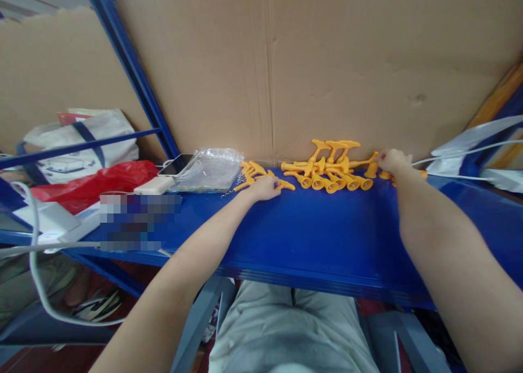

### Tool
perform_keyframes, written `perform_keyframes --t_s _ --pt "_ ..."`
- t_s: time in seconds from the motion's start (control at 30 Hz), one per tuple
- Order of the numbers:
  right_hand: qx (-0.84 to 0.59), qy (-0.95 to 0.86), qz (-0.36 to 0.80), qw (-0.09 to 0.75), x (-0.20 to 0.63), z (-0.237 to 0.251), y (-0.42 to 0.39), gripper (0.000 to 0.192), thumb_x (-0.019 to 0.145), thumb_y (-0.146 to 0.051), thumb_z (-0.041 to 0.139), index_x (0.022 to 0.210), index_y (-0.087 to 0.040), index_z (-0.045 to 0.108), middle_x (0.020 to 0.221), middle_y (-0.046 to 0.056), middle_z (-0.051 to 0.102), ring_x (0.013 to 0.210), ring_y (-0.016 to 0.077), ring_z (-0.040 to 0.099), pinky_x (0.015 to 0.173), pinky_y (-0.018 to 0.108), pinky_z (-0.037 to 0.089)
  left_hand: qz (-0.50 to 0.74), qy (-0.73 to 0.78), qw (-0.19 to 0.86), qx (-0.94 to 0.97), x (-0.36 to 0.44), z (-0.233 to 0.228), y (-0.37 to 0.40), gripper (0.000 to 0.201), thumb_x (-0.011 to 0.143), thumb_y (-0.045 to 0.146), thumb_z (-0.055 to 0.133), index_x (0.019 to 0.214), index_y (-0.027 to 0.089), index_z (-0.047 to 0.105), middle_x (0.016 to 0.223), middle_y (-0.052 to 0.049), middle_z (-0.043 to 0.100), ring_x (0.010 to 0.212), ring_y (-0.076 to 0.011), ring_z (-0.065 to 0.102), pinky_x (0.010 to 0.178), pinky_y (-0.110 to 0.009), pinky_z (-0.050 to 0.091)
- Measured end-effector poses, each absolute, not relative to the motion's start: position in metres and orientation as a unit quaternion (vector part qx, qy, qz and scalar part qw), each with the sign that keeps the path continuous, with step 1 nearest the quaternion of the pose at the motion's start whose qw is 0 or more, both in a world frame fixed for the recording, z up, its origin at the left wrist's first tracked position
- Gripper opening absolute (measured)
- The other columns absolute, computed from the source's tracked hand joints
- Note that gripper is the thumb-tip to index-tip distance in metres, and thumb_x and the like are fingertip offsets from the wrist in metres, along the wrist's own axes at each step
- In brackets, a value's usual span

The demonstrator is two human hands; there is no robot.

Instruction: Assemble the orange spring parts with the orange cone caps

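Note:
My left hand (266, 188) rests near the back of the blue table, its fingers closed round a yellow T-shaped corkscrew handle (287, 186) that sticks out to the right. Beside it lies a small group of yellow corkscrew handles (250, 169) with metal spirals pointing left. Right of that hand is a heap of yellow plastic pieces (322, 169), several with flared, bell-shaped open ends facing me. Further right, the curled fingers of my right hand (393, 160) are at an upright yellow bell-shaped piece (371, 169). More yellow pieces lie partly hidden beneath that hand; its grip is unclear.
A cardboard wall (327, 62) stands behind the blue table (306, 237). At left are a clear plastic bag (216, 169), a phone (177, 165), a white power bank (154, 185), a red bag (106, 182) and white cables. A blue post (131, 62) rises there.

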State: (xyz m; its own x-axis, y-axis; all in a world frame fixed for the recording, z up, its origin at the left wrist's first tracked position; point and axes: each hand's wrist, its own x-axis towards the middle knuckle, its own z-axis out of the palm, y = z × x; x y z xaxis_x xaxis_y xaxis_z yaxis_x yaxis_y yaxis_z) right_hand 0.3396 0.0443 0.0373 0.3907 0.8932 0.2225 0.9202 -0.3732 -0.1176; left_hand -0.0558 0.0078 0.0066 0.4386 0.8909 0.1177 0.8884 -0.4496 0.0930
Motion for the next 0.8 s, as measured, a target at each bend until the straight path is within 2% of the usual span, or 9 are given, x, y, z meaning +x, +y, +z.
perform_keyframes --t_s 0.13,0.27,0.37,0.47,0.6,0.8 --pt "-0.832 -0.542 -0.041 0.113 0.338 0.037 0.043 0.042 0.102 -0.023 0.044 0.134 -0.011 0.068 0.138 0.029 0.062 0.123 0.0350 0.056 0.092 0.046 0.032 0.078 0.525 0.008 0.847 -0.056 0.005 0.008 0.022 0.094 0.025 0.058 0.108 0.015 0.071 0.094 -0.008 0.075 0.090 -0.0232 0.072 0.081 -0.030 0.053" --pt "-0.821 -0.553 -0.081 0.118 0.336 0.031 0.038 0.048 0.104 -0.027 0.033 0.130 -0.007 0.068 0.130 0.031 0.065 0.120 0.0348 0.056 0.094 0.048 0.031 0.096 0.542 0.023 0.835 -0.055 0.003 0.008 0.040 0.094 0.024 0.060 0.132 0.014 0.061 0.096 -0.007 0.074 0.090 -0.0229 0.073 0.083 -0.031 0.054" --pt "-0.795 -0.574 -0.146 0.133 0.336 0.018 0.037 0.051 0.104 -0.035 0.031 0.118 -0.007 0.071 0.119 0.029 0.069 0.116 0.0356 0.057 0.099 0.052 0.030 0.101 0.533 0.032 0.839 -0.056 0.002 0.010 0.052 0.091 0.022 0.062 0.141 0.014 0.055 0.096 -0.007 0.075 0.090 -0.0236 0.073 0.085 -0.032 0.054" --pt "-0.774 -0.591 -0.184 0.134 0.339 -0.001 0.042 0.051 0.101 -0.044 0.038 0.114 -0.007 0.071 0.114 0.026 0.069 0.112 0.0367 0.058 0.104 0.057 0.029 0.108 0.519 0.029 0.848 -0.057 0.000 0.012 0.052 0.089 0.020 0.062 0.140 0.014 0.057 0.098 -0.008 0.076 0.093 -0.0245 0.073 0.088 -0.033 0.055" --pt "-0.769 -0.590 -0.204 0.137 0.344 -0.021 0.055 0.053 0.097 -0.042 0.046 0.129 -0.003 0.062 0.116 0.027 0.068 0.113 0.0381 0.058 0.107 0.060 0.028 0.109 0.504 0.020 0.856 -0.057 0.000 0.012 0.043 0.089 0.021 0.061 0.131 0.015 0.065 0.103 -0.009 0.077 0.096 -0.0246 0.074 0.090 -0.034 0.055" --pt "-0.752 -0.608 -0.218 0.130 0.347 -0.028 0.064 0.054 0.097 -0.044 0.045 0.129 -0.004 0.061 0.110 0.024 0.071 0.110 0.0376 0.063 0.114 0.064 0.020 0.104 0.518 0.021 0.849 -0.056 0.003 0.009 0.037 0.095 0.024 0.056 0.129 0.014 0.066 0.105 -0.010 0.078 0.096 -0.0244 0.074 0.088 -0.033 0.056"
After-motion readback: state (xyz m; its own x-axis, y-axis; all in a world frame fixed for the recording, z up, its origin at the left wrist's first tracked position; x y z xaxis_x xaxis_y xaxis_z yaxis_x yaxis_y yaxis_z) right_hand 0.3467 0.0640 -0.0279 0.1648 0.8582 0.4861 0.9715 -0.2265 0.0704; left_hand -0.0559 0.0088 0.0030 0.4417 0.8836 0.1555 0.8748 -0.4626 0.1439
